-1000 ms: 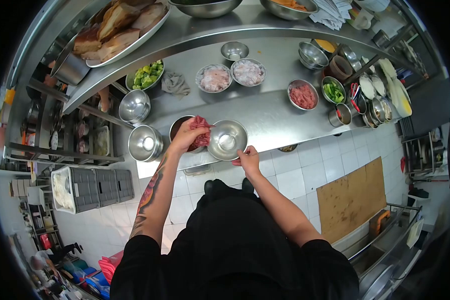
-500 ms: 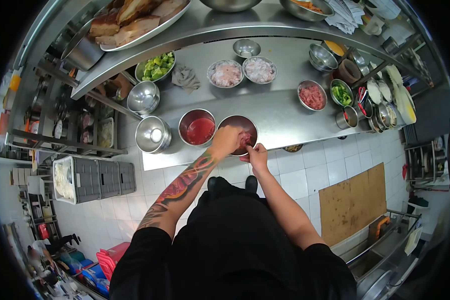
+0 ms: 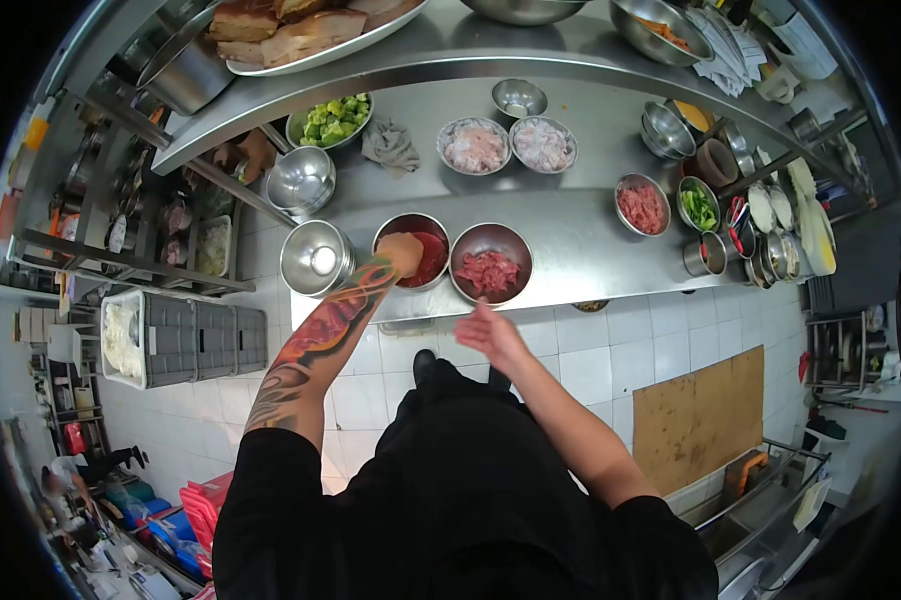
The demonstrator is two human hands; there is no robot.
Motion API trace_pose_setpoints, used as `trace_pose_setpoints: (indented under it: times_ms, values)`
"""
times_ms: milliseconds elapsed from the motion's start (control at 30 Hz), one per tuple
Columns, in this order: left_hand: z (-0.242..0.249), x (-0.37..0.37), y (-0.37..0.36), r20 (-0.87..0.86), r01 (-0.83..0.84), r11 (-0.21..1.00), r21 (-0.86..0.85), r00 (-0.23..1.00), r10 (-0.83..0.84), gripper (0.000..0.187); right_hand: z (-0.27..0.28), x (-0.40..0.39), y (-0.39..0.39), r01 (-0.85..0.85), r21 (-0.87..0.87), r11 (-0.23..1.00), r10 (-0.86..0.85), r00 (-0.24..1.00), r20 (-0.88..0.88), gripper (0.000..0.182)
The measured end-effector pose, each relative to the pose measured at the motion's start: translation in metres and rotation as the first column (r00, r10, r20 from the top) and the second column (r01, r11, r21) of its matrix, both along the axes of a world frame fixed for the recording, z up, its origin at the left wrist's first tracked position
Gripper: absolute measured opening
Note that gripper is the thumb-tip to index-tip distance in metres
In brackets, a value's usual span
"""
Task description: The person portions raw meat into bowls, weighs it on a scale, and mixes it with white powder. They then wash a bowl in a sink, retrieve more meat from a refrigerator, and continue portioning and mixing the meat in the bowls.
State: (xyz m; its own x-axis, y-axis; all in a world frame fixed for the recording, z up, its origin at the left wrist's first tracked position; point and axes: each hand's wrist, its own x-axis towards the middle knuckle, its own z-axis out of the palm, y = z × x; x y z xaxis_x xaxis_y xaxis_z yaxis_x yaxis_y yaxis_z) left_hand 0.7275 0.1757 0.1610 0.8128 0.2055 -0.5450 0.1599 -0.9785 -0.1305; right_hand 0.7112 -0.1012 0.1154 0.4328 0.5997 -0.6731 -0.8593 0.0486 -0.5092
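My left hand (image 3: 403, 254) reaches down into a steel bowl (image 3: 411, 221) of red liquid (image 3: 433, 256). Its fingers are hidden inside, so what they hold, if anything, does not show. Just to the right, a second steel bowl (image 3: 493, 235) contains raw red meat pieces (image 3: 488, 271). In front of that bowl's near rim is my right hand (image 3: 491, 334), fingers stretched out and holding nothing. Both bowls stand near the front edge of the steel counter (image 3: 571, 245).
Stacked steel bowls (image 3: 316, 258) stand left of my left hand. Farther back are two bowls of pale, white-coated food (image 3: 475, 147), a grey cloth (image 3: 391, 146) and a bowl of green vegetables (image 3: 333, 122). A bowl of meat (image 3: 642, 205) sits right. A shelf (image 3: 471, 68) overhangs the counter.
My left hand has left the meat bowl and moved left into the bowl of red liquid. My right hand has drawn back toward me from the meat bowl and opened.
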Motion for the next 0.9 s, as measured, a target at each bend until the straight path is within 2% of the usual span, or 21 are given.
trace_pose_setpoints:
  times_ms: [33, 100, 133, 233, 300, 333, 400, 433, 500, 533, 633, 767, 800, 867, 900]
  values:
    - [0.000, 0.000, -0.002, 0.001, 0.001, 1.000, -0.002, 1.000, -0.001, 0.025, 0.010, -0.009, 0.010, -0.141, 0.067, 0.988, 0.143, 0.989, -0.029, 0.058]
    - [-0.002, 0.001, -0.006, -0.130, 0.103, 0.994, -0.039, 0.986, -0.107, 0.027, 0.033, -0.015, 0.042, -0.164, 0.105, 0.981, 0.174, 0.980, -0.093, 0.055]
    - [-0.004, 0.001, -0.005, -0.132, 0.105, 0.994, -0.040, 0.985, -0.109, 0.027, 0.040, -0.014, 0.059, -0.186, 0.147, 0.972, 0.208, 0.966, -0.154, 0.053]
    - [-0.014, 0.000, -0.001, -0.078, 0.064, 0.990, -0.124, 0.994, -0.074, 0.030, 0.035, -0.012, 0.098, -0.108, 0.238, 0.965, 0.146, 0.978, -0.150, 0.047]
    - [-0.014, 0.004, 0.006, -0.217, -0.043, 0.946, -0.321, 0.976, -0.030, 0.035, 0.018, -0.010, 0.112, -0.118, 0.259, 0.958, 0.146, 0.985, -0.091, 0.044]
    - [-0.024, 0.004, 0.011, -0.211, -0.045, 0.947, -0.319, 0.977, -0.025, 0.035, 0.015, -0.009, 0.116, -0.121, 0.262, 0.957, 0.148, 0.985, -0.085, 0.042]
    - [-0.035, -0.002, 0.018, -0.123, -0.108, 0.801, -0.589, 0.992, 0.043, 0.045, 0.015, -0.007, 0.122, -0.140, 0.264, 0.954, 0.164, 0.984, -0.070, 0.039]
    - [-0.038, -0.006, 0.018, -0.115, -0.113, 0.799, -0.591, 0.992, 0.055, 0.045, 0.017, -0.008, 0.119, -0.144, 0.243, 0.959, 0.161, 0.986, -0.052, 0.039]
    - [-0.042, -0.015, 0.012, 0.084, -0.260, 0.755, -0.602, 0.920, 0.383, 0.053, 0.018, -0.007, 0.117, -0.160, 0.218, 0.963, 0.170, 0.985, -0.029, 0.038]
    - [-0.043, -0.018, 0.010, 0.086, -0.266, 0.750, -0.606, 0.915, 0.394, 0.053, 0.016, -0.008, 0.117, -0.164, 0.209, 0.964, 0.171, 0.985, -0.014, 0.037]
    - [-0.035, -0.023, 0.000, 0.369, -0.034, 0.765, -0.643, 0.862, 0.348, 0.047, 0.019, -0.006, 0.116, -0.191, 0.190, 0.963, 0.187, 0.982, 0.038, 0.037]
    - [-0.033, -0.016, 0.001, 0.187, -0.095, 0.763, -0.639, 0.943, 0.274, 0.049, 0.015, -0.002, 0.116, -0.218, 0.160, 0.963, 0.200, 0.972, 0.120, 0.036]
    - [-0.039, -0.014, 0.003, 0.193, -0.089, 0.763, -0.640, 0.943, 0.272, 0.049, 0.014, -0.003, 0.116, -0.217, 0.158, 0.963, 0.198, 0.972, 0.127, 0.036]
    - [-0.050, -0.008, 0.010, -0.034, -0.172, 0.711, -0.682, 0.978, 0.204, 0.049, 0.015, -0.007, 0.118, -0.161, 0.115, 0.980, 0.148, 0.982, 0.114, 0.034]
    - [-0.045, -0.006, 0.012, -0.021, -0.158, 0.712, -0.684, 0.980, 0.198, 0.049, 0.014, -0.008, 0.119, -0.157, 0.114, 0.981, 0.142, 0.982, 0.128, 0.034]
